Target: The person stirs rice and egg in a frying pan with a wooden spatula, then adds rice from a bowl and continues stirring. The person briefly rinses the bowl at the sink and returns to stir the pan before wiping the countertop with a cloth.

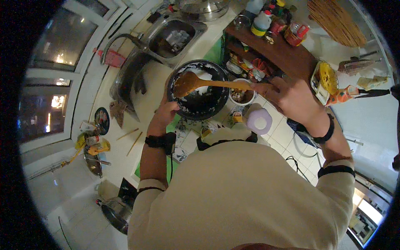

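My left hand [167,113] grips the near left rim of a round dark pot [203,103], whose inside has white rice-like residue stuck to its wall and a white clump near the far side. My right hand [286,95] is closed around the handle of a wooden spoon [187,84]; the spoon's broad head is over the left part of the pot. Whether the head touches the pot is not clear. Just right of the pot, below the spoon's handle, is a white bowl [242,100] with brownish chopped food in it.
Up and to the left lies a steel double sink [171,39] with a curved faucet [120,37]. A brown wooden shelf [275,51] with bottles stands at the upper right. Two chopsticks [134,143] lie on the left counter [125,139]. A lilac stool [259,121] is below the bowl.
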The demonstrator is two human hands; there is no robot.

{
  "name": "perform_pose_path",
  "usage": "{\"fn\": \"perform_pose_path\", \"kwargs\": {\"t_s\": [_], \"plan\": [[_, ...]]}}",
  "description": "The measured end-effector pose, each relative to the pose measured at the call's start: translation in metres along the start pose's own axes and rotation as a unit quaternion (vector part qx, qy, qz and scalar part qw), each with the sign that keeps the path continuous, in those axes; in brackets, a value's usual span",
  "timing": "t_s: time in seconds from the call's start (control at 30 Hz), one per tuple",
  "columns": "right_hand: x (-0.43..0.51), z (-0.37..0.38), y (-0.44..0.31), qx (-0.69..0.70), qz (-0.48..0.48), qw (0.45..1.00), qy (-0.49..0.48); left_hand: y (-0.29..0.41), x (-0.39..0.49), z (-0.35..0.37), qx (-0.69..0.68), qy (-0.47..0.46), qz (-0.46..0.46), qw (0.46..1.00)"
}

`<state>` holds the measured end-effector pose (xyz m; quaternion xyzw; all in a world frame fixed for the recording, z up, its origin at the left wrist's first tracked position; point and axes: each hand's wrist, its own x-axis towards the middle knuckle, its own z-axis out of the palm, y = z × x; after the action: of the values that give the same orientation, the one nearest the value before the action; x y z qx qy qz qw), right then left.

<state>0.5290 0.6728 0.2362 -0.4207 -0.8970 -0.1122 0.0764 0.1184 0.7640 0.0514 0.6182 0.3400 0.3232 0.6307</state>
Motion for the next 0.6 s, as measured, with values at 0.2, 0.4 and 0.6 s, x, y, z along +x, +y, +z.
{"fn": "perform_pose_path", "kwargs": {"t_s": [0.2,0.4,0.6], "plan": [[-0.051,-0.017,0.048,-0.061,-0.085,0.994,-0.027,0.056,0.071,0.094,0.012,0.022,-0.015,1.0],[-0.091,-0.005,0.076,-0.032,0.111,0.993,-0.035,0.064,0.11,0.16,0.008,0.089,0.008,0.996],[-0.116,0.021,0.072,0.035,0.151,0.984,-0.087,0.048,0.135,0.174,-0.015,0.14,-0.119,0.983]]}}
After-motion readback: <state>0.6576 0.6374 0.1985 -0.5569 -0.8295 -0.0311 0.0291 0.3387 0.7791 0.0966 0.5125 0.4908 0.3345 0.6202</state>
